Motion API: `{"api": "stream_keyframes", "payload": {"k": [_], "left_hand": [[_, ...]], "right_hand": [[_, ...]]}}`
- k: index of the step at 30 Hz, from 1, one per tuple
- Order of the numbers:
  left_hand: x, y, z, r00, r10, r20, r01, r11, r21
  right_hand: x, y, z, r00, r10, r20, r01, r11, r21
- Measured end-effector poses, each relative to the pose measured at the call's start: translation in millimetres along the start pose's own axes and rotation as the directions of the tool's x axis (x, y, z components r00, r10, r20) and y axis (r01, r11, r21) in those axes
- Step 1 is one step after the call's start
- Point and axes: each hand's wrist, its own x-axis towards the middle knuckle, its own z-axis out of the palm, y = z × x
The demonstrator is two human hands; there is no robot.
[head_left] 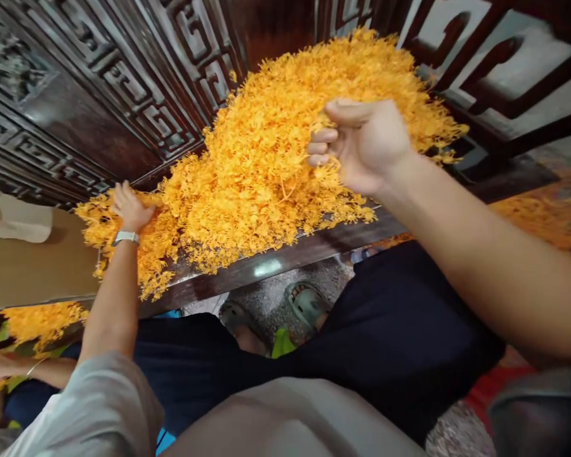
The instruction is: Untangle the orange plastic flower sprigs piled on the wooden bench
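Observation:
A large heap of orange, flower-like pieces with thin curly petals (247,184) lies on a dark wooden bench (266,263). My left hand (132,209), a watch on its wrist, reaches to the left end of the heap and rests on it with fingers stretched out. Over the right part of the heap is my right hand (366,143), palm turned sideways. Its fingers are curled in towards the thumb, and a small orange flower piece (330,172) shows beside the curled fingers. The heap behind makes it hard to see how much the right hand holds.
A cardboard box (38,260) stands at the left end of the bench. Carved dark wood panels (124,82) rise behind the heap. Another person's hand (2,366) is at lower left, near more orange pieces (45,320). Below the bench are my feet in green clogs (307,303).

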Motion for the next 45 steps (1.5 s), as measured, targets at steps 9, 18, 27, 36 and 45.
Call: {"api": "stream_keyframes", "payload": {"k": [9, 18, 27, 36, 45], "left_hand": [[-103, 282, -55.4, 0.85, 0.527, 0.015, -0.499, 0.814, -0.295], [-79, 283, -61.7, 0.814, 0.575, -0.085, -0.578, 0.788, -0.211], [-86, 230, -125.7, 0.779, 0.614, -0.124, -0.612, 0.789, 0.059], [-121, 150, -109.1, 0.916, 0.398, -0.051, -0.386, 0.908, 0.162], [-154, 98, -59.1, 0.986, 0.149, -0.078, -0.155, 0.985, -0.075]], "right_hand": [[-10, 15, -1, 0.967, 0.044, 0.251, -0.02, 0.995, -0.096], [-24, -11, -22, 0.862, -0.203, 0.465, 0.186, 0.979, 0.083], [3, 8, 6, 0.908, -0.307, 0.284, 0.269, 0.949, 0.163], [37, -20, 2, 0.877, -0.449, -0.171, 0.458, 0.889, 0.015], [60, 20, 5, 0.844, -0.536, -0.035, 0.315, 0.546, -0.776]]}}
